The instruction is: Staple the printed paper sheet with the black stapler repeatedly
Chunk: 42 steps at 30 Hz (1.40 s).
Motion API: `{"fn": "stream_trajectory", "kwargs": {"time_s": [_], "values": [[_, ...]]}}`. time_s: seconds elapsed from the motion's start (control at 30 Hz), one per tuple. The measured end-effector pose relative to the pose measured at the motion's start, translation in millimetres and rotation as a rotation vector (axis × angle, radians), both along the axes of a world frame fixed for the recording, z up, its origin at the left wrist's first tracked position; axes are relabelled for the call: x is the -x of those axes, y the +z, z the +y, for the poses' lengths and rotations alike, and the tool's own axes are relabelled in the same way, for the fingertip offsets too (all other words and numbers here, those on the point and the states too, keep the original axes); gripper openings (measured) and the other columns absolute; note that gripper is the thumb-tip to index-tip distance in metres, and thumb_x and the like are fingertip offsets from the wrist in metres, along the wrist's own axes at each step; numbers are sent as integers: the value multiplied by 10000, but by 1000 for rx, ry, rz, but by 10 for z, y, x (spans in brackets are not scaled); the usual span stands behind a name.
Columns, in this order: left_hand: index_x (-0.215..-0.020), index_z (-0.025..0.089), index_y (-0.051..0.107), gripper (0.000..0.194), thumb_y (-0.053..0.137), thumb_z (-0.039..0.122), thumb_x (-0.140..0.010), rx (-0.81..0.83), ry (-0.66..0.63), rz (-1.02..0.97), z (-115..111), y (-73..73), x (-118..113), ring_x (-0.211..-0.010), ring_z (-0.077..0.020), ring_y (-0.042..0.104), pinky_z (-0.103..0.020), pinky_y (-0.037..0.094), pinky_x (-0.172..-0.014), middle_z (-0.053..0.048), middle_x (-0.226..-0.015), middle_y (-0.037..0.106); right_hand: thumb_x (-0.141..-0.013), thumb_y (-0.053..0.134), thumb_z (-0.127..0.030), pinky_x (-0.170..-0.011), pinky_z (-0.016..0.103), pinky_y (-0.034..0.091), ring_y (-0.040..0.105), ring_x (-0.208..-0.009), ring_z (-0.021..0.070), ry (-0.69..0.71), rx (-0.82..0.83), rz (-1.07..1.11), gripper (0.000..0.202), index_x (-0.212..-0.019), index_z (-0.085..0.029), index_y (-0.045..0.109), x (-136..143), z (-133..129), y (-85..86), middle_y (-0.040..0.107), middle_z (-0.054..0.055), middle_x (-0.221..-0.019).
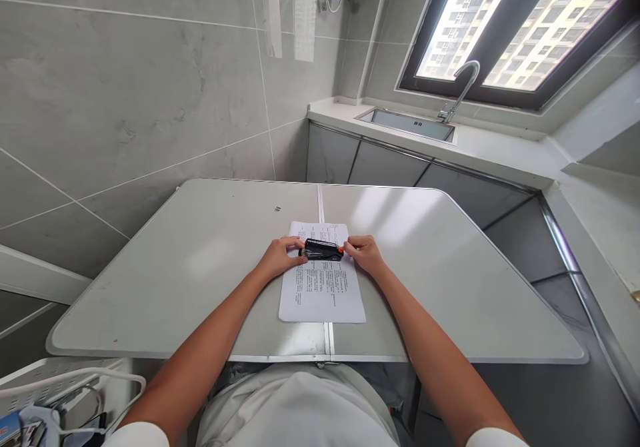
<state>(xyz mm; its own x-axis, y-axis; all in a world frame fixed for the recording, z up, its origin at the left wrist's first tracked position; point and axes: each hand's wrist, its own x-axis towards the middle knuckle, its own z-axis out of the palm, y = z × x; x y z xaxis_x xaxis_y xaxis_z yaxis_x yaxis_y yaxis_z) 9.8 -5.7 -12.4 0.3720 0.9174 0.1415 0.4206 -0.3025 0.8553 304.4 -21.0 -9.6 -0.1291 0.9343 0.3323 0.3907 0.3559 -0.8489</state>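
Note:
A black stapler [324, 250] with an orange bit at its right end lies crosswise over printed paper [323, 300]. Its top part looks lifted from the base. The fingers and thumb of my left hand [283, 256] close on the stapler's left end. At the orange end, my right hand [365, 252] pinches with thumb and fingertips; the fingers cover whatever small part is between them. Beyond the paper, a little to the left, some tiny dark pieces [277, 208], perhaps staples, lie on the folding table [175, 287].
A seam runs down the middle of the table, under the paper. At lower left stands a white basket [123, 367] holding cables and other items. Behind the table, a counter [500, 147] carries a sink [405, 122] and a faucet [463, 87] below a window. A tiled wall rises on the left.

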Motion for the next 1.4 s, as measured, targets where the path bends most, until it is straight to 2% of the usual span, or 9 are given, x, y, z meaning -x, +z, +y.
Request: {"fn": "stream_trajectory", "kwargs": {"time_s": [0.17, 0.27, 0.37, 0.57, 0.83, 0.93, 1.1, 1.23, 1.4], "values": [[-921, 248, 788, 307, 889, 353, -652, 11, 2, -7, 3, 0, -3, -1330, -319, 605, -443, 451, -1131, -49, -1150, 780, -876, 564, -271, -547, 296, 184, 199, -563, 103, -18, -52, -22, 471, -525, -221, 254, 19, -14, 19, 205, -53, -556], [-914, 244, 785, 297, 886, 350, -655, 1, 5, 1, 5, 0, -9, -1324, -321, 610, -452, 459, -1125, -55, -1146, 780, -946, 572, -322, -593, 298, 343, 386, -604, 138, -24, -148, -41, 401, -565, -215, 508, 86, -27, 93, 438, -20, -566], [-927, 241, 787, 299, 883, 345, -664, -7, 6, 2, 0, -2, -9, -1317, -324, 612, -460, 463, -1121, -63, -1167, 773, -953, 640, -379, -758, 339, 493, 586, -852, 204, 44, -225, -78, 186, -880, -233, 728, 181, -29, 150, 694, 55, -886], [-988, 245, 786, 328, 875, 336, -686, -31, -8, 7, -18, 5, 5, -1310, -319, 615, -454, 468, -1112, -62, -1174, 768, -872, 773, -378, -919, 414, 560, 680, -1068, 253, 194, -152, -244, 438, -1289, -289, 670, 349, -59, 85, 734, 71, -1189], [-1161, 241, 750, 517, 899, 378, -686, -58, 69, 17, -71, 126, -2, -1199, -309, 664, -457, 507, -1071, -77, -1261, 726, -860, 769, -328, -743, 343, 554, 702, -814, 213, 69, -92, -163, 278, -1130, -271, 738, 289, -110, 54, 775, 26, -976], [-1085, 216, 747, 390, 841, 432, -774, -72, 184, -155, -74, 154, -5, -1124, -279, 693, -456, 548, -1030, -85, -1181, 745, -876, 753, -311, -750, 358, 552, 697, -854, 225, -1, -207, -144, 255, -1127, -269, 730, 244, -138, 100, 763, 37, -984], [-981, 146, 713, 356, 815, 450, -827, 326, 243, -519, -22, 97, 1, -859, -246, 763, -447, 633, -873, -131, -987, 783, -958, 628, -237, -835, 432, 537, 682, -955, 257, -39, -505, -254, 246, -1187, -281, 707, 275, -181, 170, 763, 73, -1063], [-1063, 109, 734, 267, 798, 285, -873, 586, 137, -712, -4, 90, 16, -1010, -239, 768, -411, 570, -1057, -176, -1135, 777, -972, 582, -163, -885, 440, 501, 697, -981, 236, 51, -674, -451, 327, -1239, -309, 702, 304, -230, 145, 769, 59, -1147], [-1119, 112, 754, 233, 745, 249, -930, 702, 28, -786, -10, 125, 43, -1153, -237, 727, -349, 530, -1116, -174, -1248, 745, -1019, 560, -173, -995, 448, 456, 694, -1107, 219, 192, -627, -606, 353, -1283, -377, 679, 317, -300, 118, 741, 23, -1260]]}}
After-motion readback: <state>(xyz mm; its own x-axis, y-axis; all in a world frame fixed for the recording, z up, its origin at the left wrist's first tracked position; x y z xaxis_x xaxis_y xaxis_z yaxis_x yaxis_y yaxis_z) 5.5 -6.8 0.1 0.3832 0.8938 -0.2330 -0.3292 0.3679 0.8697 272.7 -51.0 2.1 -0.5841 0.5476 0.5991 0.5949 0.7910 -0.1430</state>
